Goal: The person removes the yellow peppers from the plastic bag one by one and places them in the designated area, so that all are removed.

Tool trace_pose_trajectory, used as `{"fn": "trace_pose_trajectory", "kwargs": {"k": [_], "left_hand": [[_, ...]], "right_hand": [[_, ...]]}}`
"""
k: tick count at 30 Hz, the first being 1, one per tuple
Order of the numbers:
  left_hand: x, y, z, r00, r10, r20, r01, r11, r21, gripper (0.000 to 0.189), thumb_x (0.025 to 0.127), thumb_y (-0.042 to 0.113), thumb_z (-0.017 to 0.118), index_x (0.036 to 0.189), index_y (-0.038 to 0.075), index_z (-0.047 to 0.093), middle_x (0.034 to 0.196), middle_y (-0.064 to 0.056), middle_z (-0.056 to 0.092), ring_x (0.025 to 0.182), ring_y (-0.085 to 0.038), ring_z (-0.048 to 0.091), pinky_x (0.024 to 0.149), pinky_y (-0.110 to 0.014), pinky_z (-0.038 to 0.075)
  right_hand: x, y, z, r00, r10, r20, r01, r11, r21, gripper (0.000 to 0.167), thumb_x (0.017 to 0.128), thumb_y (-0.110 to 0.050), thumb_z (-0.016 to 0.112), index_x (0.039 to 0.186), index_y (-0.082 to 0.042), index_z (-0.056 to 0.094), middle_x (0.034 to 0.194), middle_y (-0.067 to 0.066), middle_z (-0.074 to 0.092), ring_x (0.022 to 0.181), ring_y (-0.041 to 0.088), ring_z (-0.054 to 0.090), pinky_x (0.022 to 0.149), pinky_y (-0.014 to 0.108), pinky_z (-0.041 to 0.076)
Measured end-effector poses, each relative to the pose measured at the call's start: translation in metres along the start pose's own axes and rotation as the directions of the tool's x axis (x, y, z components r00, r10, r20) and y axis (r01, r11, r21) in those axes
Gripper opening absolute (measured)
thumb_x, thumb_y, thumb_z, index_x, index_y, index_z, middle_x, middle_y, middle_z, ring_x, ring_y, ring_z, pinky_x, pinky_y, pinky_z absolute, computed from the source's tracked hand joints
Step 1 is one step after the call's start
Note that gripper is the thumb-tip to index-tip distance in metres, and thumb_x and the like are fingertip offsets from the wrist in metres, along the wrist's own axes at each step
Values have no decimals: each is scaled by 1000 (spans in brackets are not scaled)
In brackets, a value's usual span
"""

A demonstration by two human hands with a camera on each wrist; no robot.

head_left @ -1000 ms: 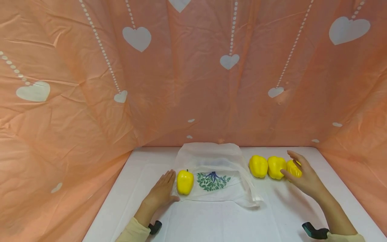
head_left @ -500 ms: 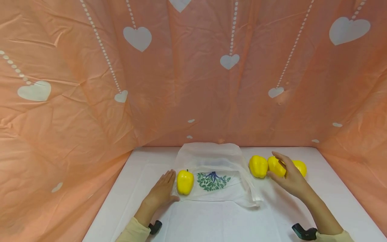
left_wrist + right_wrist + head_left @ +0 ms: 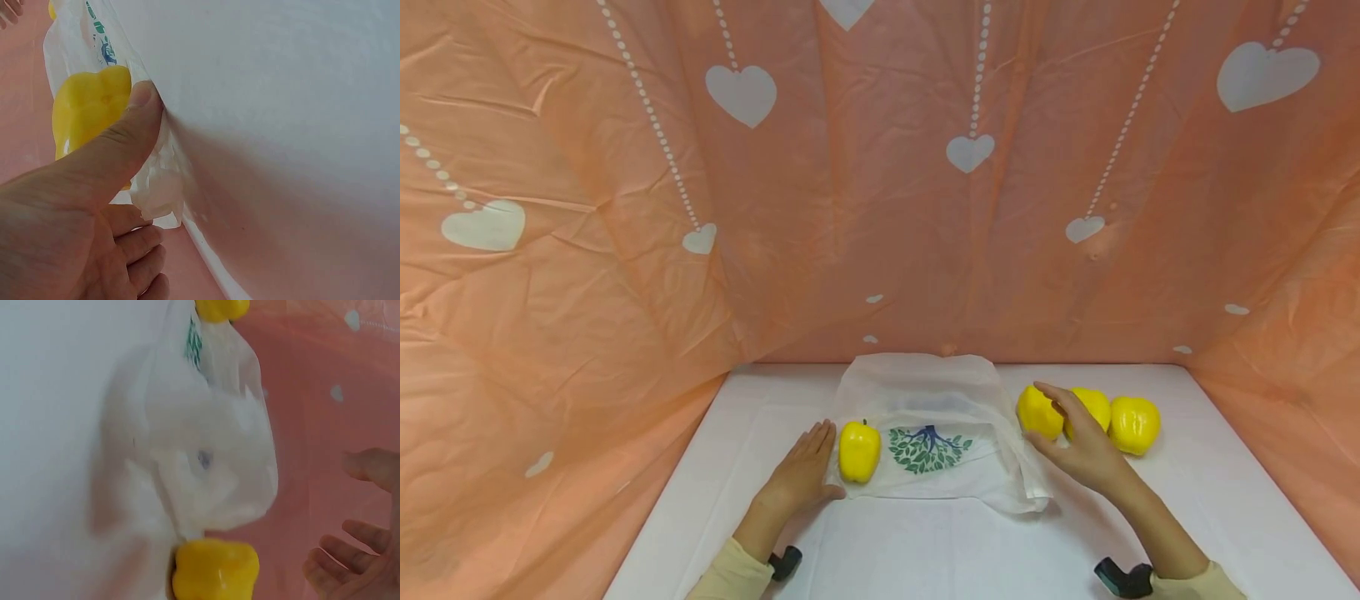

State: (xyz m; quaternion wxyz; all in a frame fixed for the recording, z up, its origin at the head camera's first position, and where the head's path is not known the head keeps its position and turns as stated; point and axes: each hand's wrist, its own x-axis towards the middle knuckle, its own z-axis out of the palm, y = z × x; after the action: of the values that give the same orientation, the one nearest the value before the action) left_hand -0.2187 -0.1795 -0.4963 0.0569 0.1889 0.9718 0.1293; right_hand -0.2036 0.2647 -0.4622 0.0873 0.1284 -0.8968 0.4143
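Observation:
A whitish thin bag (image 3: 925, 387) with a green and blue tree print lies on the table. On its left end is a yellow bell pepper (image 3: 859, 452). My left hand (image 3: 801, 473) rests at that end, fingers straight; in the left wrist view its thumb (image 3: 140, 103) lies along the bag's edge, beside the pepper. Right of the bag sit three more yellow bell peppers in a row: a left one (image 3: 1036, 410), a middle one (image 3: 1093, 406) and a right one (image 3: 1135, 425). My right hand (image 3: 1086, 446) hovers, thumb and fingers spread, over the left one, holding nothing.
The white tabletop (image 3: 880, 554) stretches in front of the bag. An orange sheet with white hearts (image 3: 910, 250) hangs behind the table and down both sides.
My right hand has moved left along the row, from the right pepper past the middle one to the left one. My left hand, the bag and the peppers stay in place.

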Motion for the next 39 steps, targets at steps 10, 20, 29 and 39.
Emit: {"fn": "trace_pose_trajectory", "kwargs": {"k": [10, 20, 29, 39], "left_hand": [[1, -1, 0, 1000, -4, 6, 4, 1000, 9, 103, 89, 32, 89, 162, -13, 31, 173, -28, 27, 162, -41, 25, 135, -52, 20], [3, -1, 0, 1000, -13, 6, 12, 1000, 20, 104, 89, 33, 89, 162, -12, 31, 173, -28, 27, 162, -41, 25, 134, -52, 20], [1, 1, -1, 1000, -9, 8, 9, 1000, 10, 103, 89, 32, 89, 162, -13, 31, 173, -28, 28, 162, -40, 25, 135, -52, 20], [0, 2, -2, 1000, -15, 9, 15, 1000, 1, 102, 90, 31, 88, 162, -13, 31, 173, -28, 27, 162, -41, 25, 135, -51, 19]], "right_hand": [[5, -13, 31, 997, -68, 27, 67, 998, 21, 76, 95, -22, 82, 159, -5, 44, 159, 28, 45, 140, 56, 51, 109, 73, 46], [14, -20, 56, 984, -175, 38, 173, 983, 63, 74, 92, -16, 85, 156, -4, 48, 156, 22, 51, 137, 53, 54, 111, 71, 47], [20, -31, 82, 972, -202, 116, 188, 975, 122, 73, 94, -17, 83, 157, -7, 48, 158, 20, 50, 138, 53, 53, 112, 69, 48], [26, -41, 105, 958, -209, 195, 175, 968, 178, 74, 95, -16, 83, 157, -2, 46, 157, 19, 52, 139, 51, 53, 116, 66, 46]]}}
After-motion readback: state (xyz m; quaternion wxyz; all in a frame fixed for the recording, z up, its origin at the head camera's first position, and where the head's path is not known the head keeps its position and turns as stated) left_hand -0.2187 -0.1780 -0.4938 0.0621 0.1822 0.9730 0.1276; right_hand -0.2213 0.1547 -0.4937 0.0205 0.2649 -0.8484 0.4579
